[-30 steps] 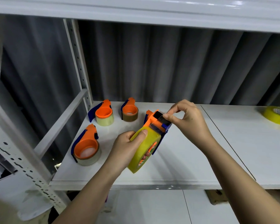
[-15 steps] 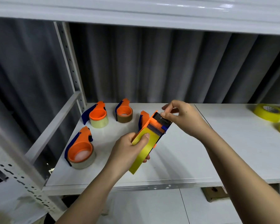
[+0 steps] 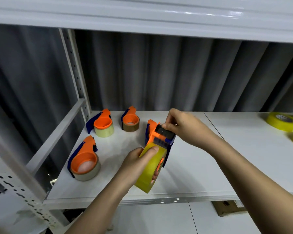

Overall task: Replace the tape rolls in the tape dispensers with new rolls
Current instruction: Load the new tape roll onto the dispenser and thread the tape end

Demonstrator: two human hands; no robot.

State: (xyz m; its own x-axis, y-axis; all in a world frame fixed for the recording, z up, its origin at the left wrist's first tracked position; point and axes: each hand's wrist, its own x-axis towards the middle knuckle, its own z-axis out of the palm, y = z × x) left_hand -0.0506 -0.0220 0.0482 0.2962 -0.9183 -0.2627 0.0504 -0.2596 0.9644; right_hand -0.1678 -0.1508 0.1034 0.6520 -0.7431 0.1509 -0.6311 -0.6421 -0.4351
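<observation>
The left hand (image 3: 134,166) grips a yellow tape roll (image 3: 150,171) mounted in an orange and blue tape dispenser (image 3: 161,137), thumb laid across the roll's outer face and the other fingers curled round behind it. The dispenser is held above the front part of the white shelf (image 3: 193,166), tilted so its head points up and away from the person. The right hand (image 3: 186,127) reaches in from the right and pinches at the dark head of the dispenser with thumb and forefinger; motion blur there makes it hard to tell whether a tape end sits between the fingertips.

Three more dispensers rest on the shelf to the left: one with a pale roll (image 3: 85,162) nearest the front, one with a clear roll (image 3: 102,124) further back, and one with a brown roll (image 3: 130,122) beside it. A fifth orange dispenser (image 3: 150,127) stands just behind the held one, mostly hidden. Spare yellow rolls (image 3: 281,121) lie well apart at the far right of the shelf.
</observation>
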